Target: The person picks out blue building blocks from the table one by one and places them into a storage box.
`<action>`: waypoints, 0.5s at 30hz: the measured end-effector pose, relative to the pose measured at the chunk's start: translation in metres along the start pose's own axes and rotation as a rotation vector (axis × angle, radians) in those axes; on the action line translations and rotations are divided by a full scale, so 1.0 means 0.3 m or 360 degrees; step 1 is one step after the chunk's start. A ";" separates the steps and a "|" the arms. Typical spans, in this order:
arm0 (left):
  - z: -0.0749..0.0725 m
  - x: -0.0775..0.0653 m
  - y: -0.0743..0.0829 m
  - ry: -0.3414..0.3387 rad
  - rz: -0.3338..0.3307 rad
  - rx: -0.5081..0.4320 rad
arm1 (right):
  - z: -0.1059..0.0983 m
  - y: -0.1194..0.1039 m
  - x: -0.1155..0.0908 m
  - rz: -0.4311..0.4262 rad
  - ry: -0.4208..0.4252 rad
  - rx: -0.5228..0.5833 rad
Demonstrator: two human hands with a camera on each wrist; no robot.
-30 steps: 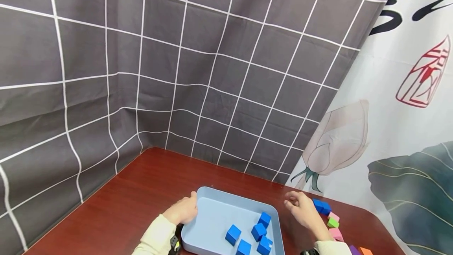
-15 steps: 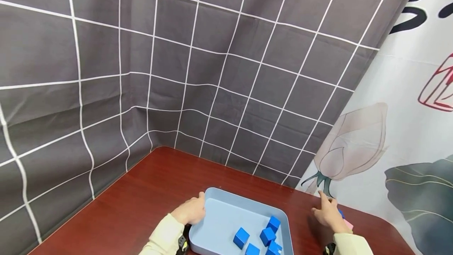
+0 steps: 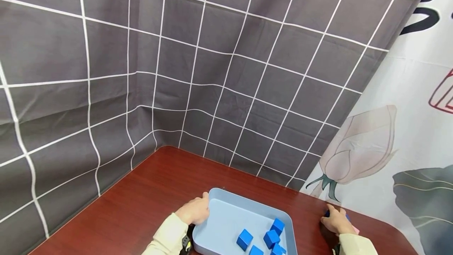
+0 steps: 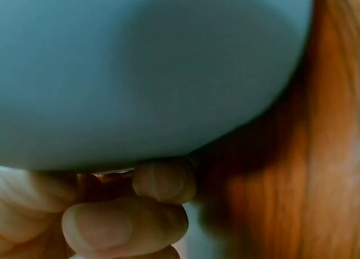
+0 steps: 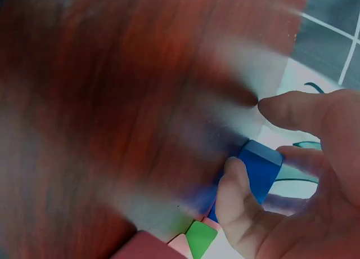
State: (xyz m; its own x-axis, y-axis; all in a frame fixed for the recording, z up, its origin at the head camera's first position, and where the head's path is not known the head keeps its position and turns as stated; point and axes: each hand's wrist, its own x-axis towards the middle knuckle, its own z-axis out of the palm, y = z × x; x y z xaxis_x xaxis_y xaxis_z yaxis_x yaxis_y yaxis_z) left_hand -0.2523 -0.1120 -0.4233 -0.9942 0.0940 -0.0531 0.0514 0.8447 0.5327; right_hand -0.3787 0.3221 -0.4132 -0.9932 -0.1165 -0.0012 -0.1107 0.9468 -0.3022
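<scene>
I see the red-brown table (image 3: 148, 192) running out from under both hands, with the grey checked curtain (image 3: 177, 70) hung behind it. Between the two hands sits the pale blue tray (image 3: 226, 215), holding blue cubes (image 3: 271, 238) toward its near right corner. My left hand (image 3: 194, 211) is at the tray's left edge, thumb over the rim; in the left wrist view curled fingers (image 4: 126, 225) tuck in under the tray's wall, so this grip is closed round the rim. Off to the right of the tray, well apart from it, my right hand (image 3: 334, 221) lies low on the table. In the right wrist view its grip is nearly closed: thumb (image 5: 236, 197) and fingers pinch a blue block (image 5: 257, 170) from opposite sides. Just below that grip lie a green block (image 5: 201, 236) and a pink block (image 5: 147, 246), side by side on the table. That view is blurred, so I cannot tell whether the blue block is clear of the table
</scene>
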 end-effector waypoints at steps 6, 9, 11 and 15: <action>-0.001 0.000 0.003 -0.0021 -0.0027 0.0001 | 0.007 -0.008 -0.010 -0.0074 0.0072 -0.0165; -0.002 0.001 0.002 -0.0016 -0.0036 0.0019 | 0.014 -0.021 -0.016 -0.0071 0.0072 -0.0187; -0.002 0.002 0.002 -0.0010 -0.0043 0.0028 | 0.018 -0.031 -0.020 -0.0057 0.0058 -0.0198; -0.001 0.002 0.003 0.0008 -0.0053 0.0038 | 0.023 -0.049 -0.036 -0.0032 0.0024 -0.0208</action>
State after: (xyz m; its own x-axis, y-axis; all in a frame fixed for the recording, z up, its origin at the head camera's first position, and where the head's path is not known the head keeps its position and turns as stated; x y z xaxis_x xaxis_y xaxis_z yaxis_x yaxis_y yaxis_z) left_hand -0.2527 -0.1113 -0.4227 -0.9958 0.0629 -0.0665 0.0202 0.8596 0.5105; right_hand -0.3662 0.3073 -0.4154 -0.9910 -0.1324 0.0184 -0.1336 0.9755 -0.1750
